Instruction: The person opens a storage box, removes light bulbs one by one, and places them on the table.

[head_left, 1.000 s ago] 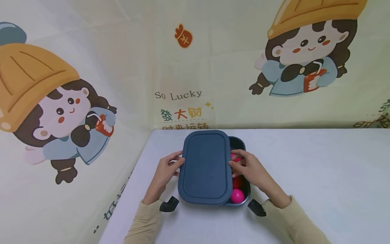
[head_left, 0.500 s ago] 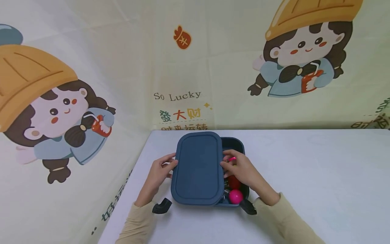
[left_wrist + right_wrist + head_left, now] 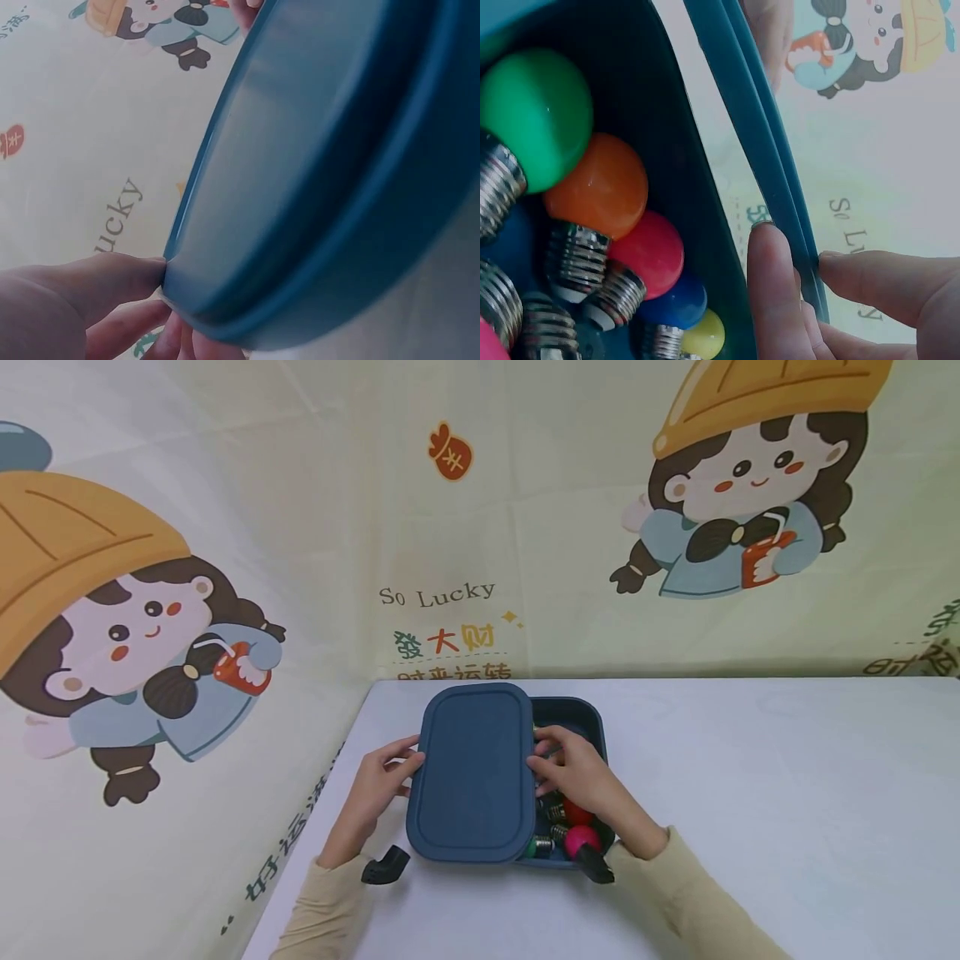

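A dark blue rectangular lid point(image 3: 472, 772) is raised over the left part of a matching box point(image 3: 592, 714). My left hand point(image 3: 375, 781) pinches the lid's left edge between thumb and fingers, as the left wrist view also shows on the lid rim point(image 3: 300, 311). On the opposite edge, my right hand point(image 3: 581, 772) grips the lid the same way, above the box. Inside lie several coloured light bulbs with metal screw bases: a green bulb point(image 3: 540, 116), an orange bulb point(image 3: 604, 184), a blue bulb point(image 3: 676, 304) and a pink bulb point(image 3: 581, 841) among them. The lid hides the box's left part.
The box stands on a white table point(image 3: 750, 793) near its left side. Behind and to the left hangs a pale printed cloth point(image 3: 570, 527) with cartoon figures. Dark wrist pieces point(image 3: 386, 866) jut from both sleeves; the right one overlaps the box's front corner.
Both hands have moved left with the lid, so more of the box and its bulbs shows on the right. The box stays about where it was.
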`<state>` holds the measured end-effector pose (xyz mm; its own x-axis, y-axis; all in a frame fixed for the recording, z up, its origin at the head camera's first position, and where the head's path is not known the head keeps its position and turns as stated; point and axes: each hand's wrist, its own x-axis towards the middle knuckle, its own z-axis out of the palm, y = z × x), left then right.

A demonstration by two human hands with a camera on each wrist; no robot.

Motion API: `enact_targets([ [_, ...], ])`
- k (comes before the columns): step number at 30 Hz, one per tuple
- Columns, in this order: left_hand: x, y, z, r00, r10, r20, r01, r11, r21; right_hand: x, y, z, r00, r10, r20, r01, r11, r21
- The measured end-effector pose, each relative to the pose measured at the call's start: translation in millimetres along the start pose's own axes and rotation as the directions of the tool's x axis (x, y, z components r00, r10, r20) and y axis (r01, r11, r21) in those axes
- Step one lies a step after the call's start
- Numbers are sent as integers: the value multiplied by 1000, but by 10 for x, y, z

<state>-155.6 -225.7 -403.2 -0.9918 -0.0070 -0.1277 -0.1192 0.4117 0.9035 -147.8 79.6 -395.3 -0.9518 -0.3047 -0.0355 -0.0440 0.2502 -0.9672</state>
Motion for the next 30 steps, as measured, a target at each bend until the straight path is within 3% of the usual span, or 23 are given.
enact_targets([
  [17, -21, -157, -193, 1000, -14, -5, 14, 1000, 28, 83, -39, 234, 999, 45, 8, -45, 999, 27],
  [30, -15, -299, -360, 999, -31, -17, 32, 997, 70, 200, -68, 433, 998, 65, 22, -65, 998, -11],
])
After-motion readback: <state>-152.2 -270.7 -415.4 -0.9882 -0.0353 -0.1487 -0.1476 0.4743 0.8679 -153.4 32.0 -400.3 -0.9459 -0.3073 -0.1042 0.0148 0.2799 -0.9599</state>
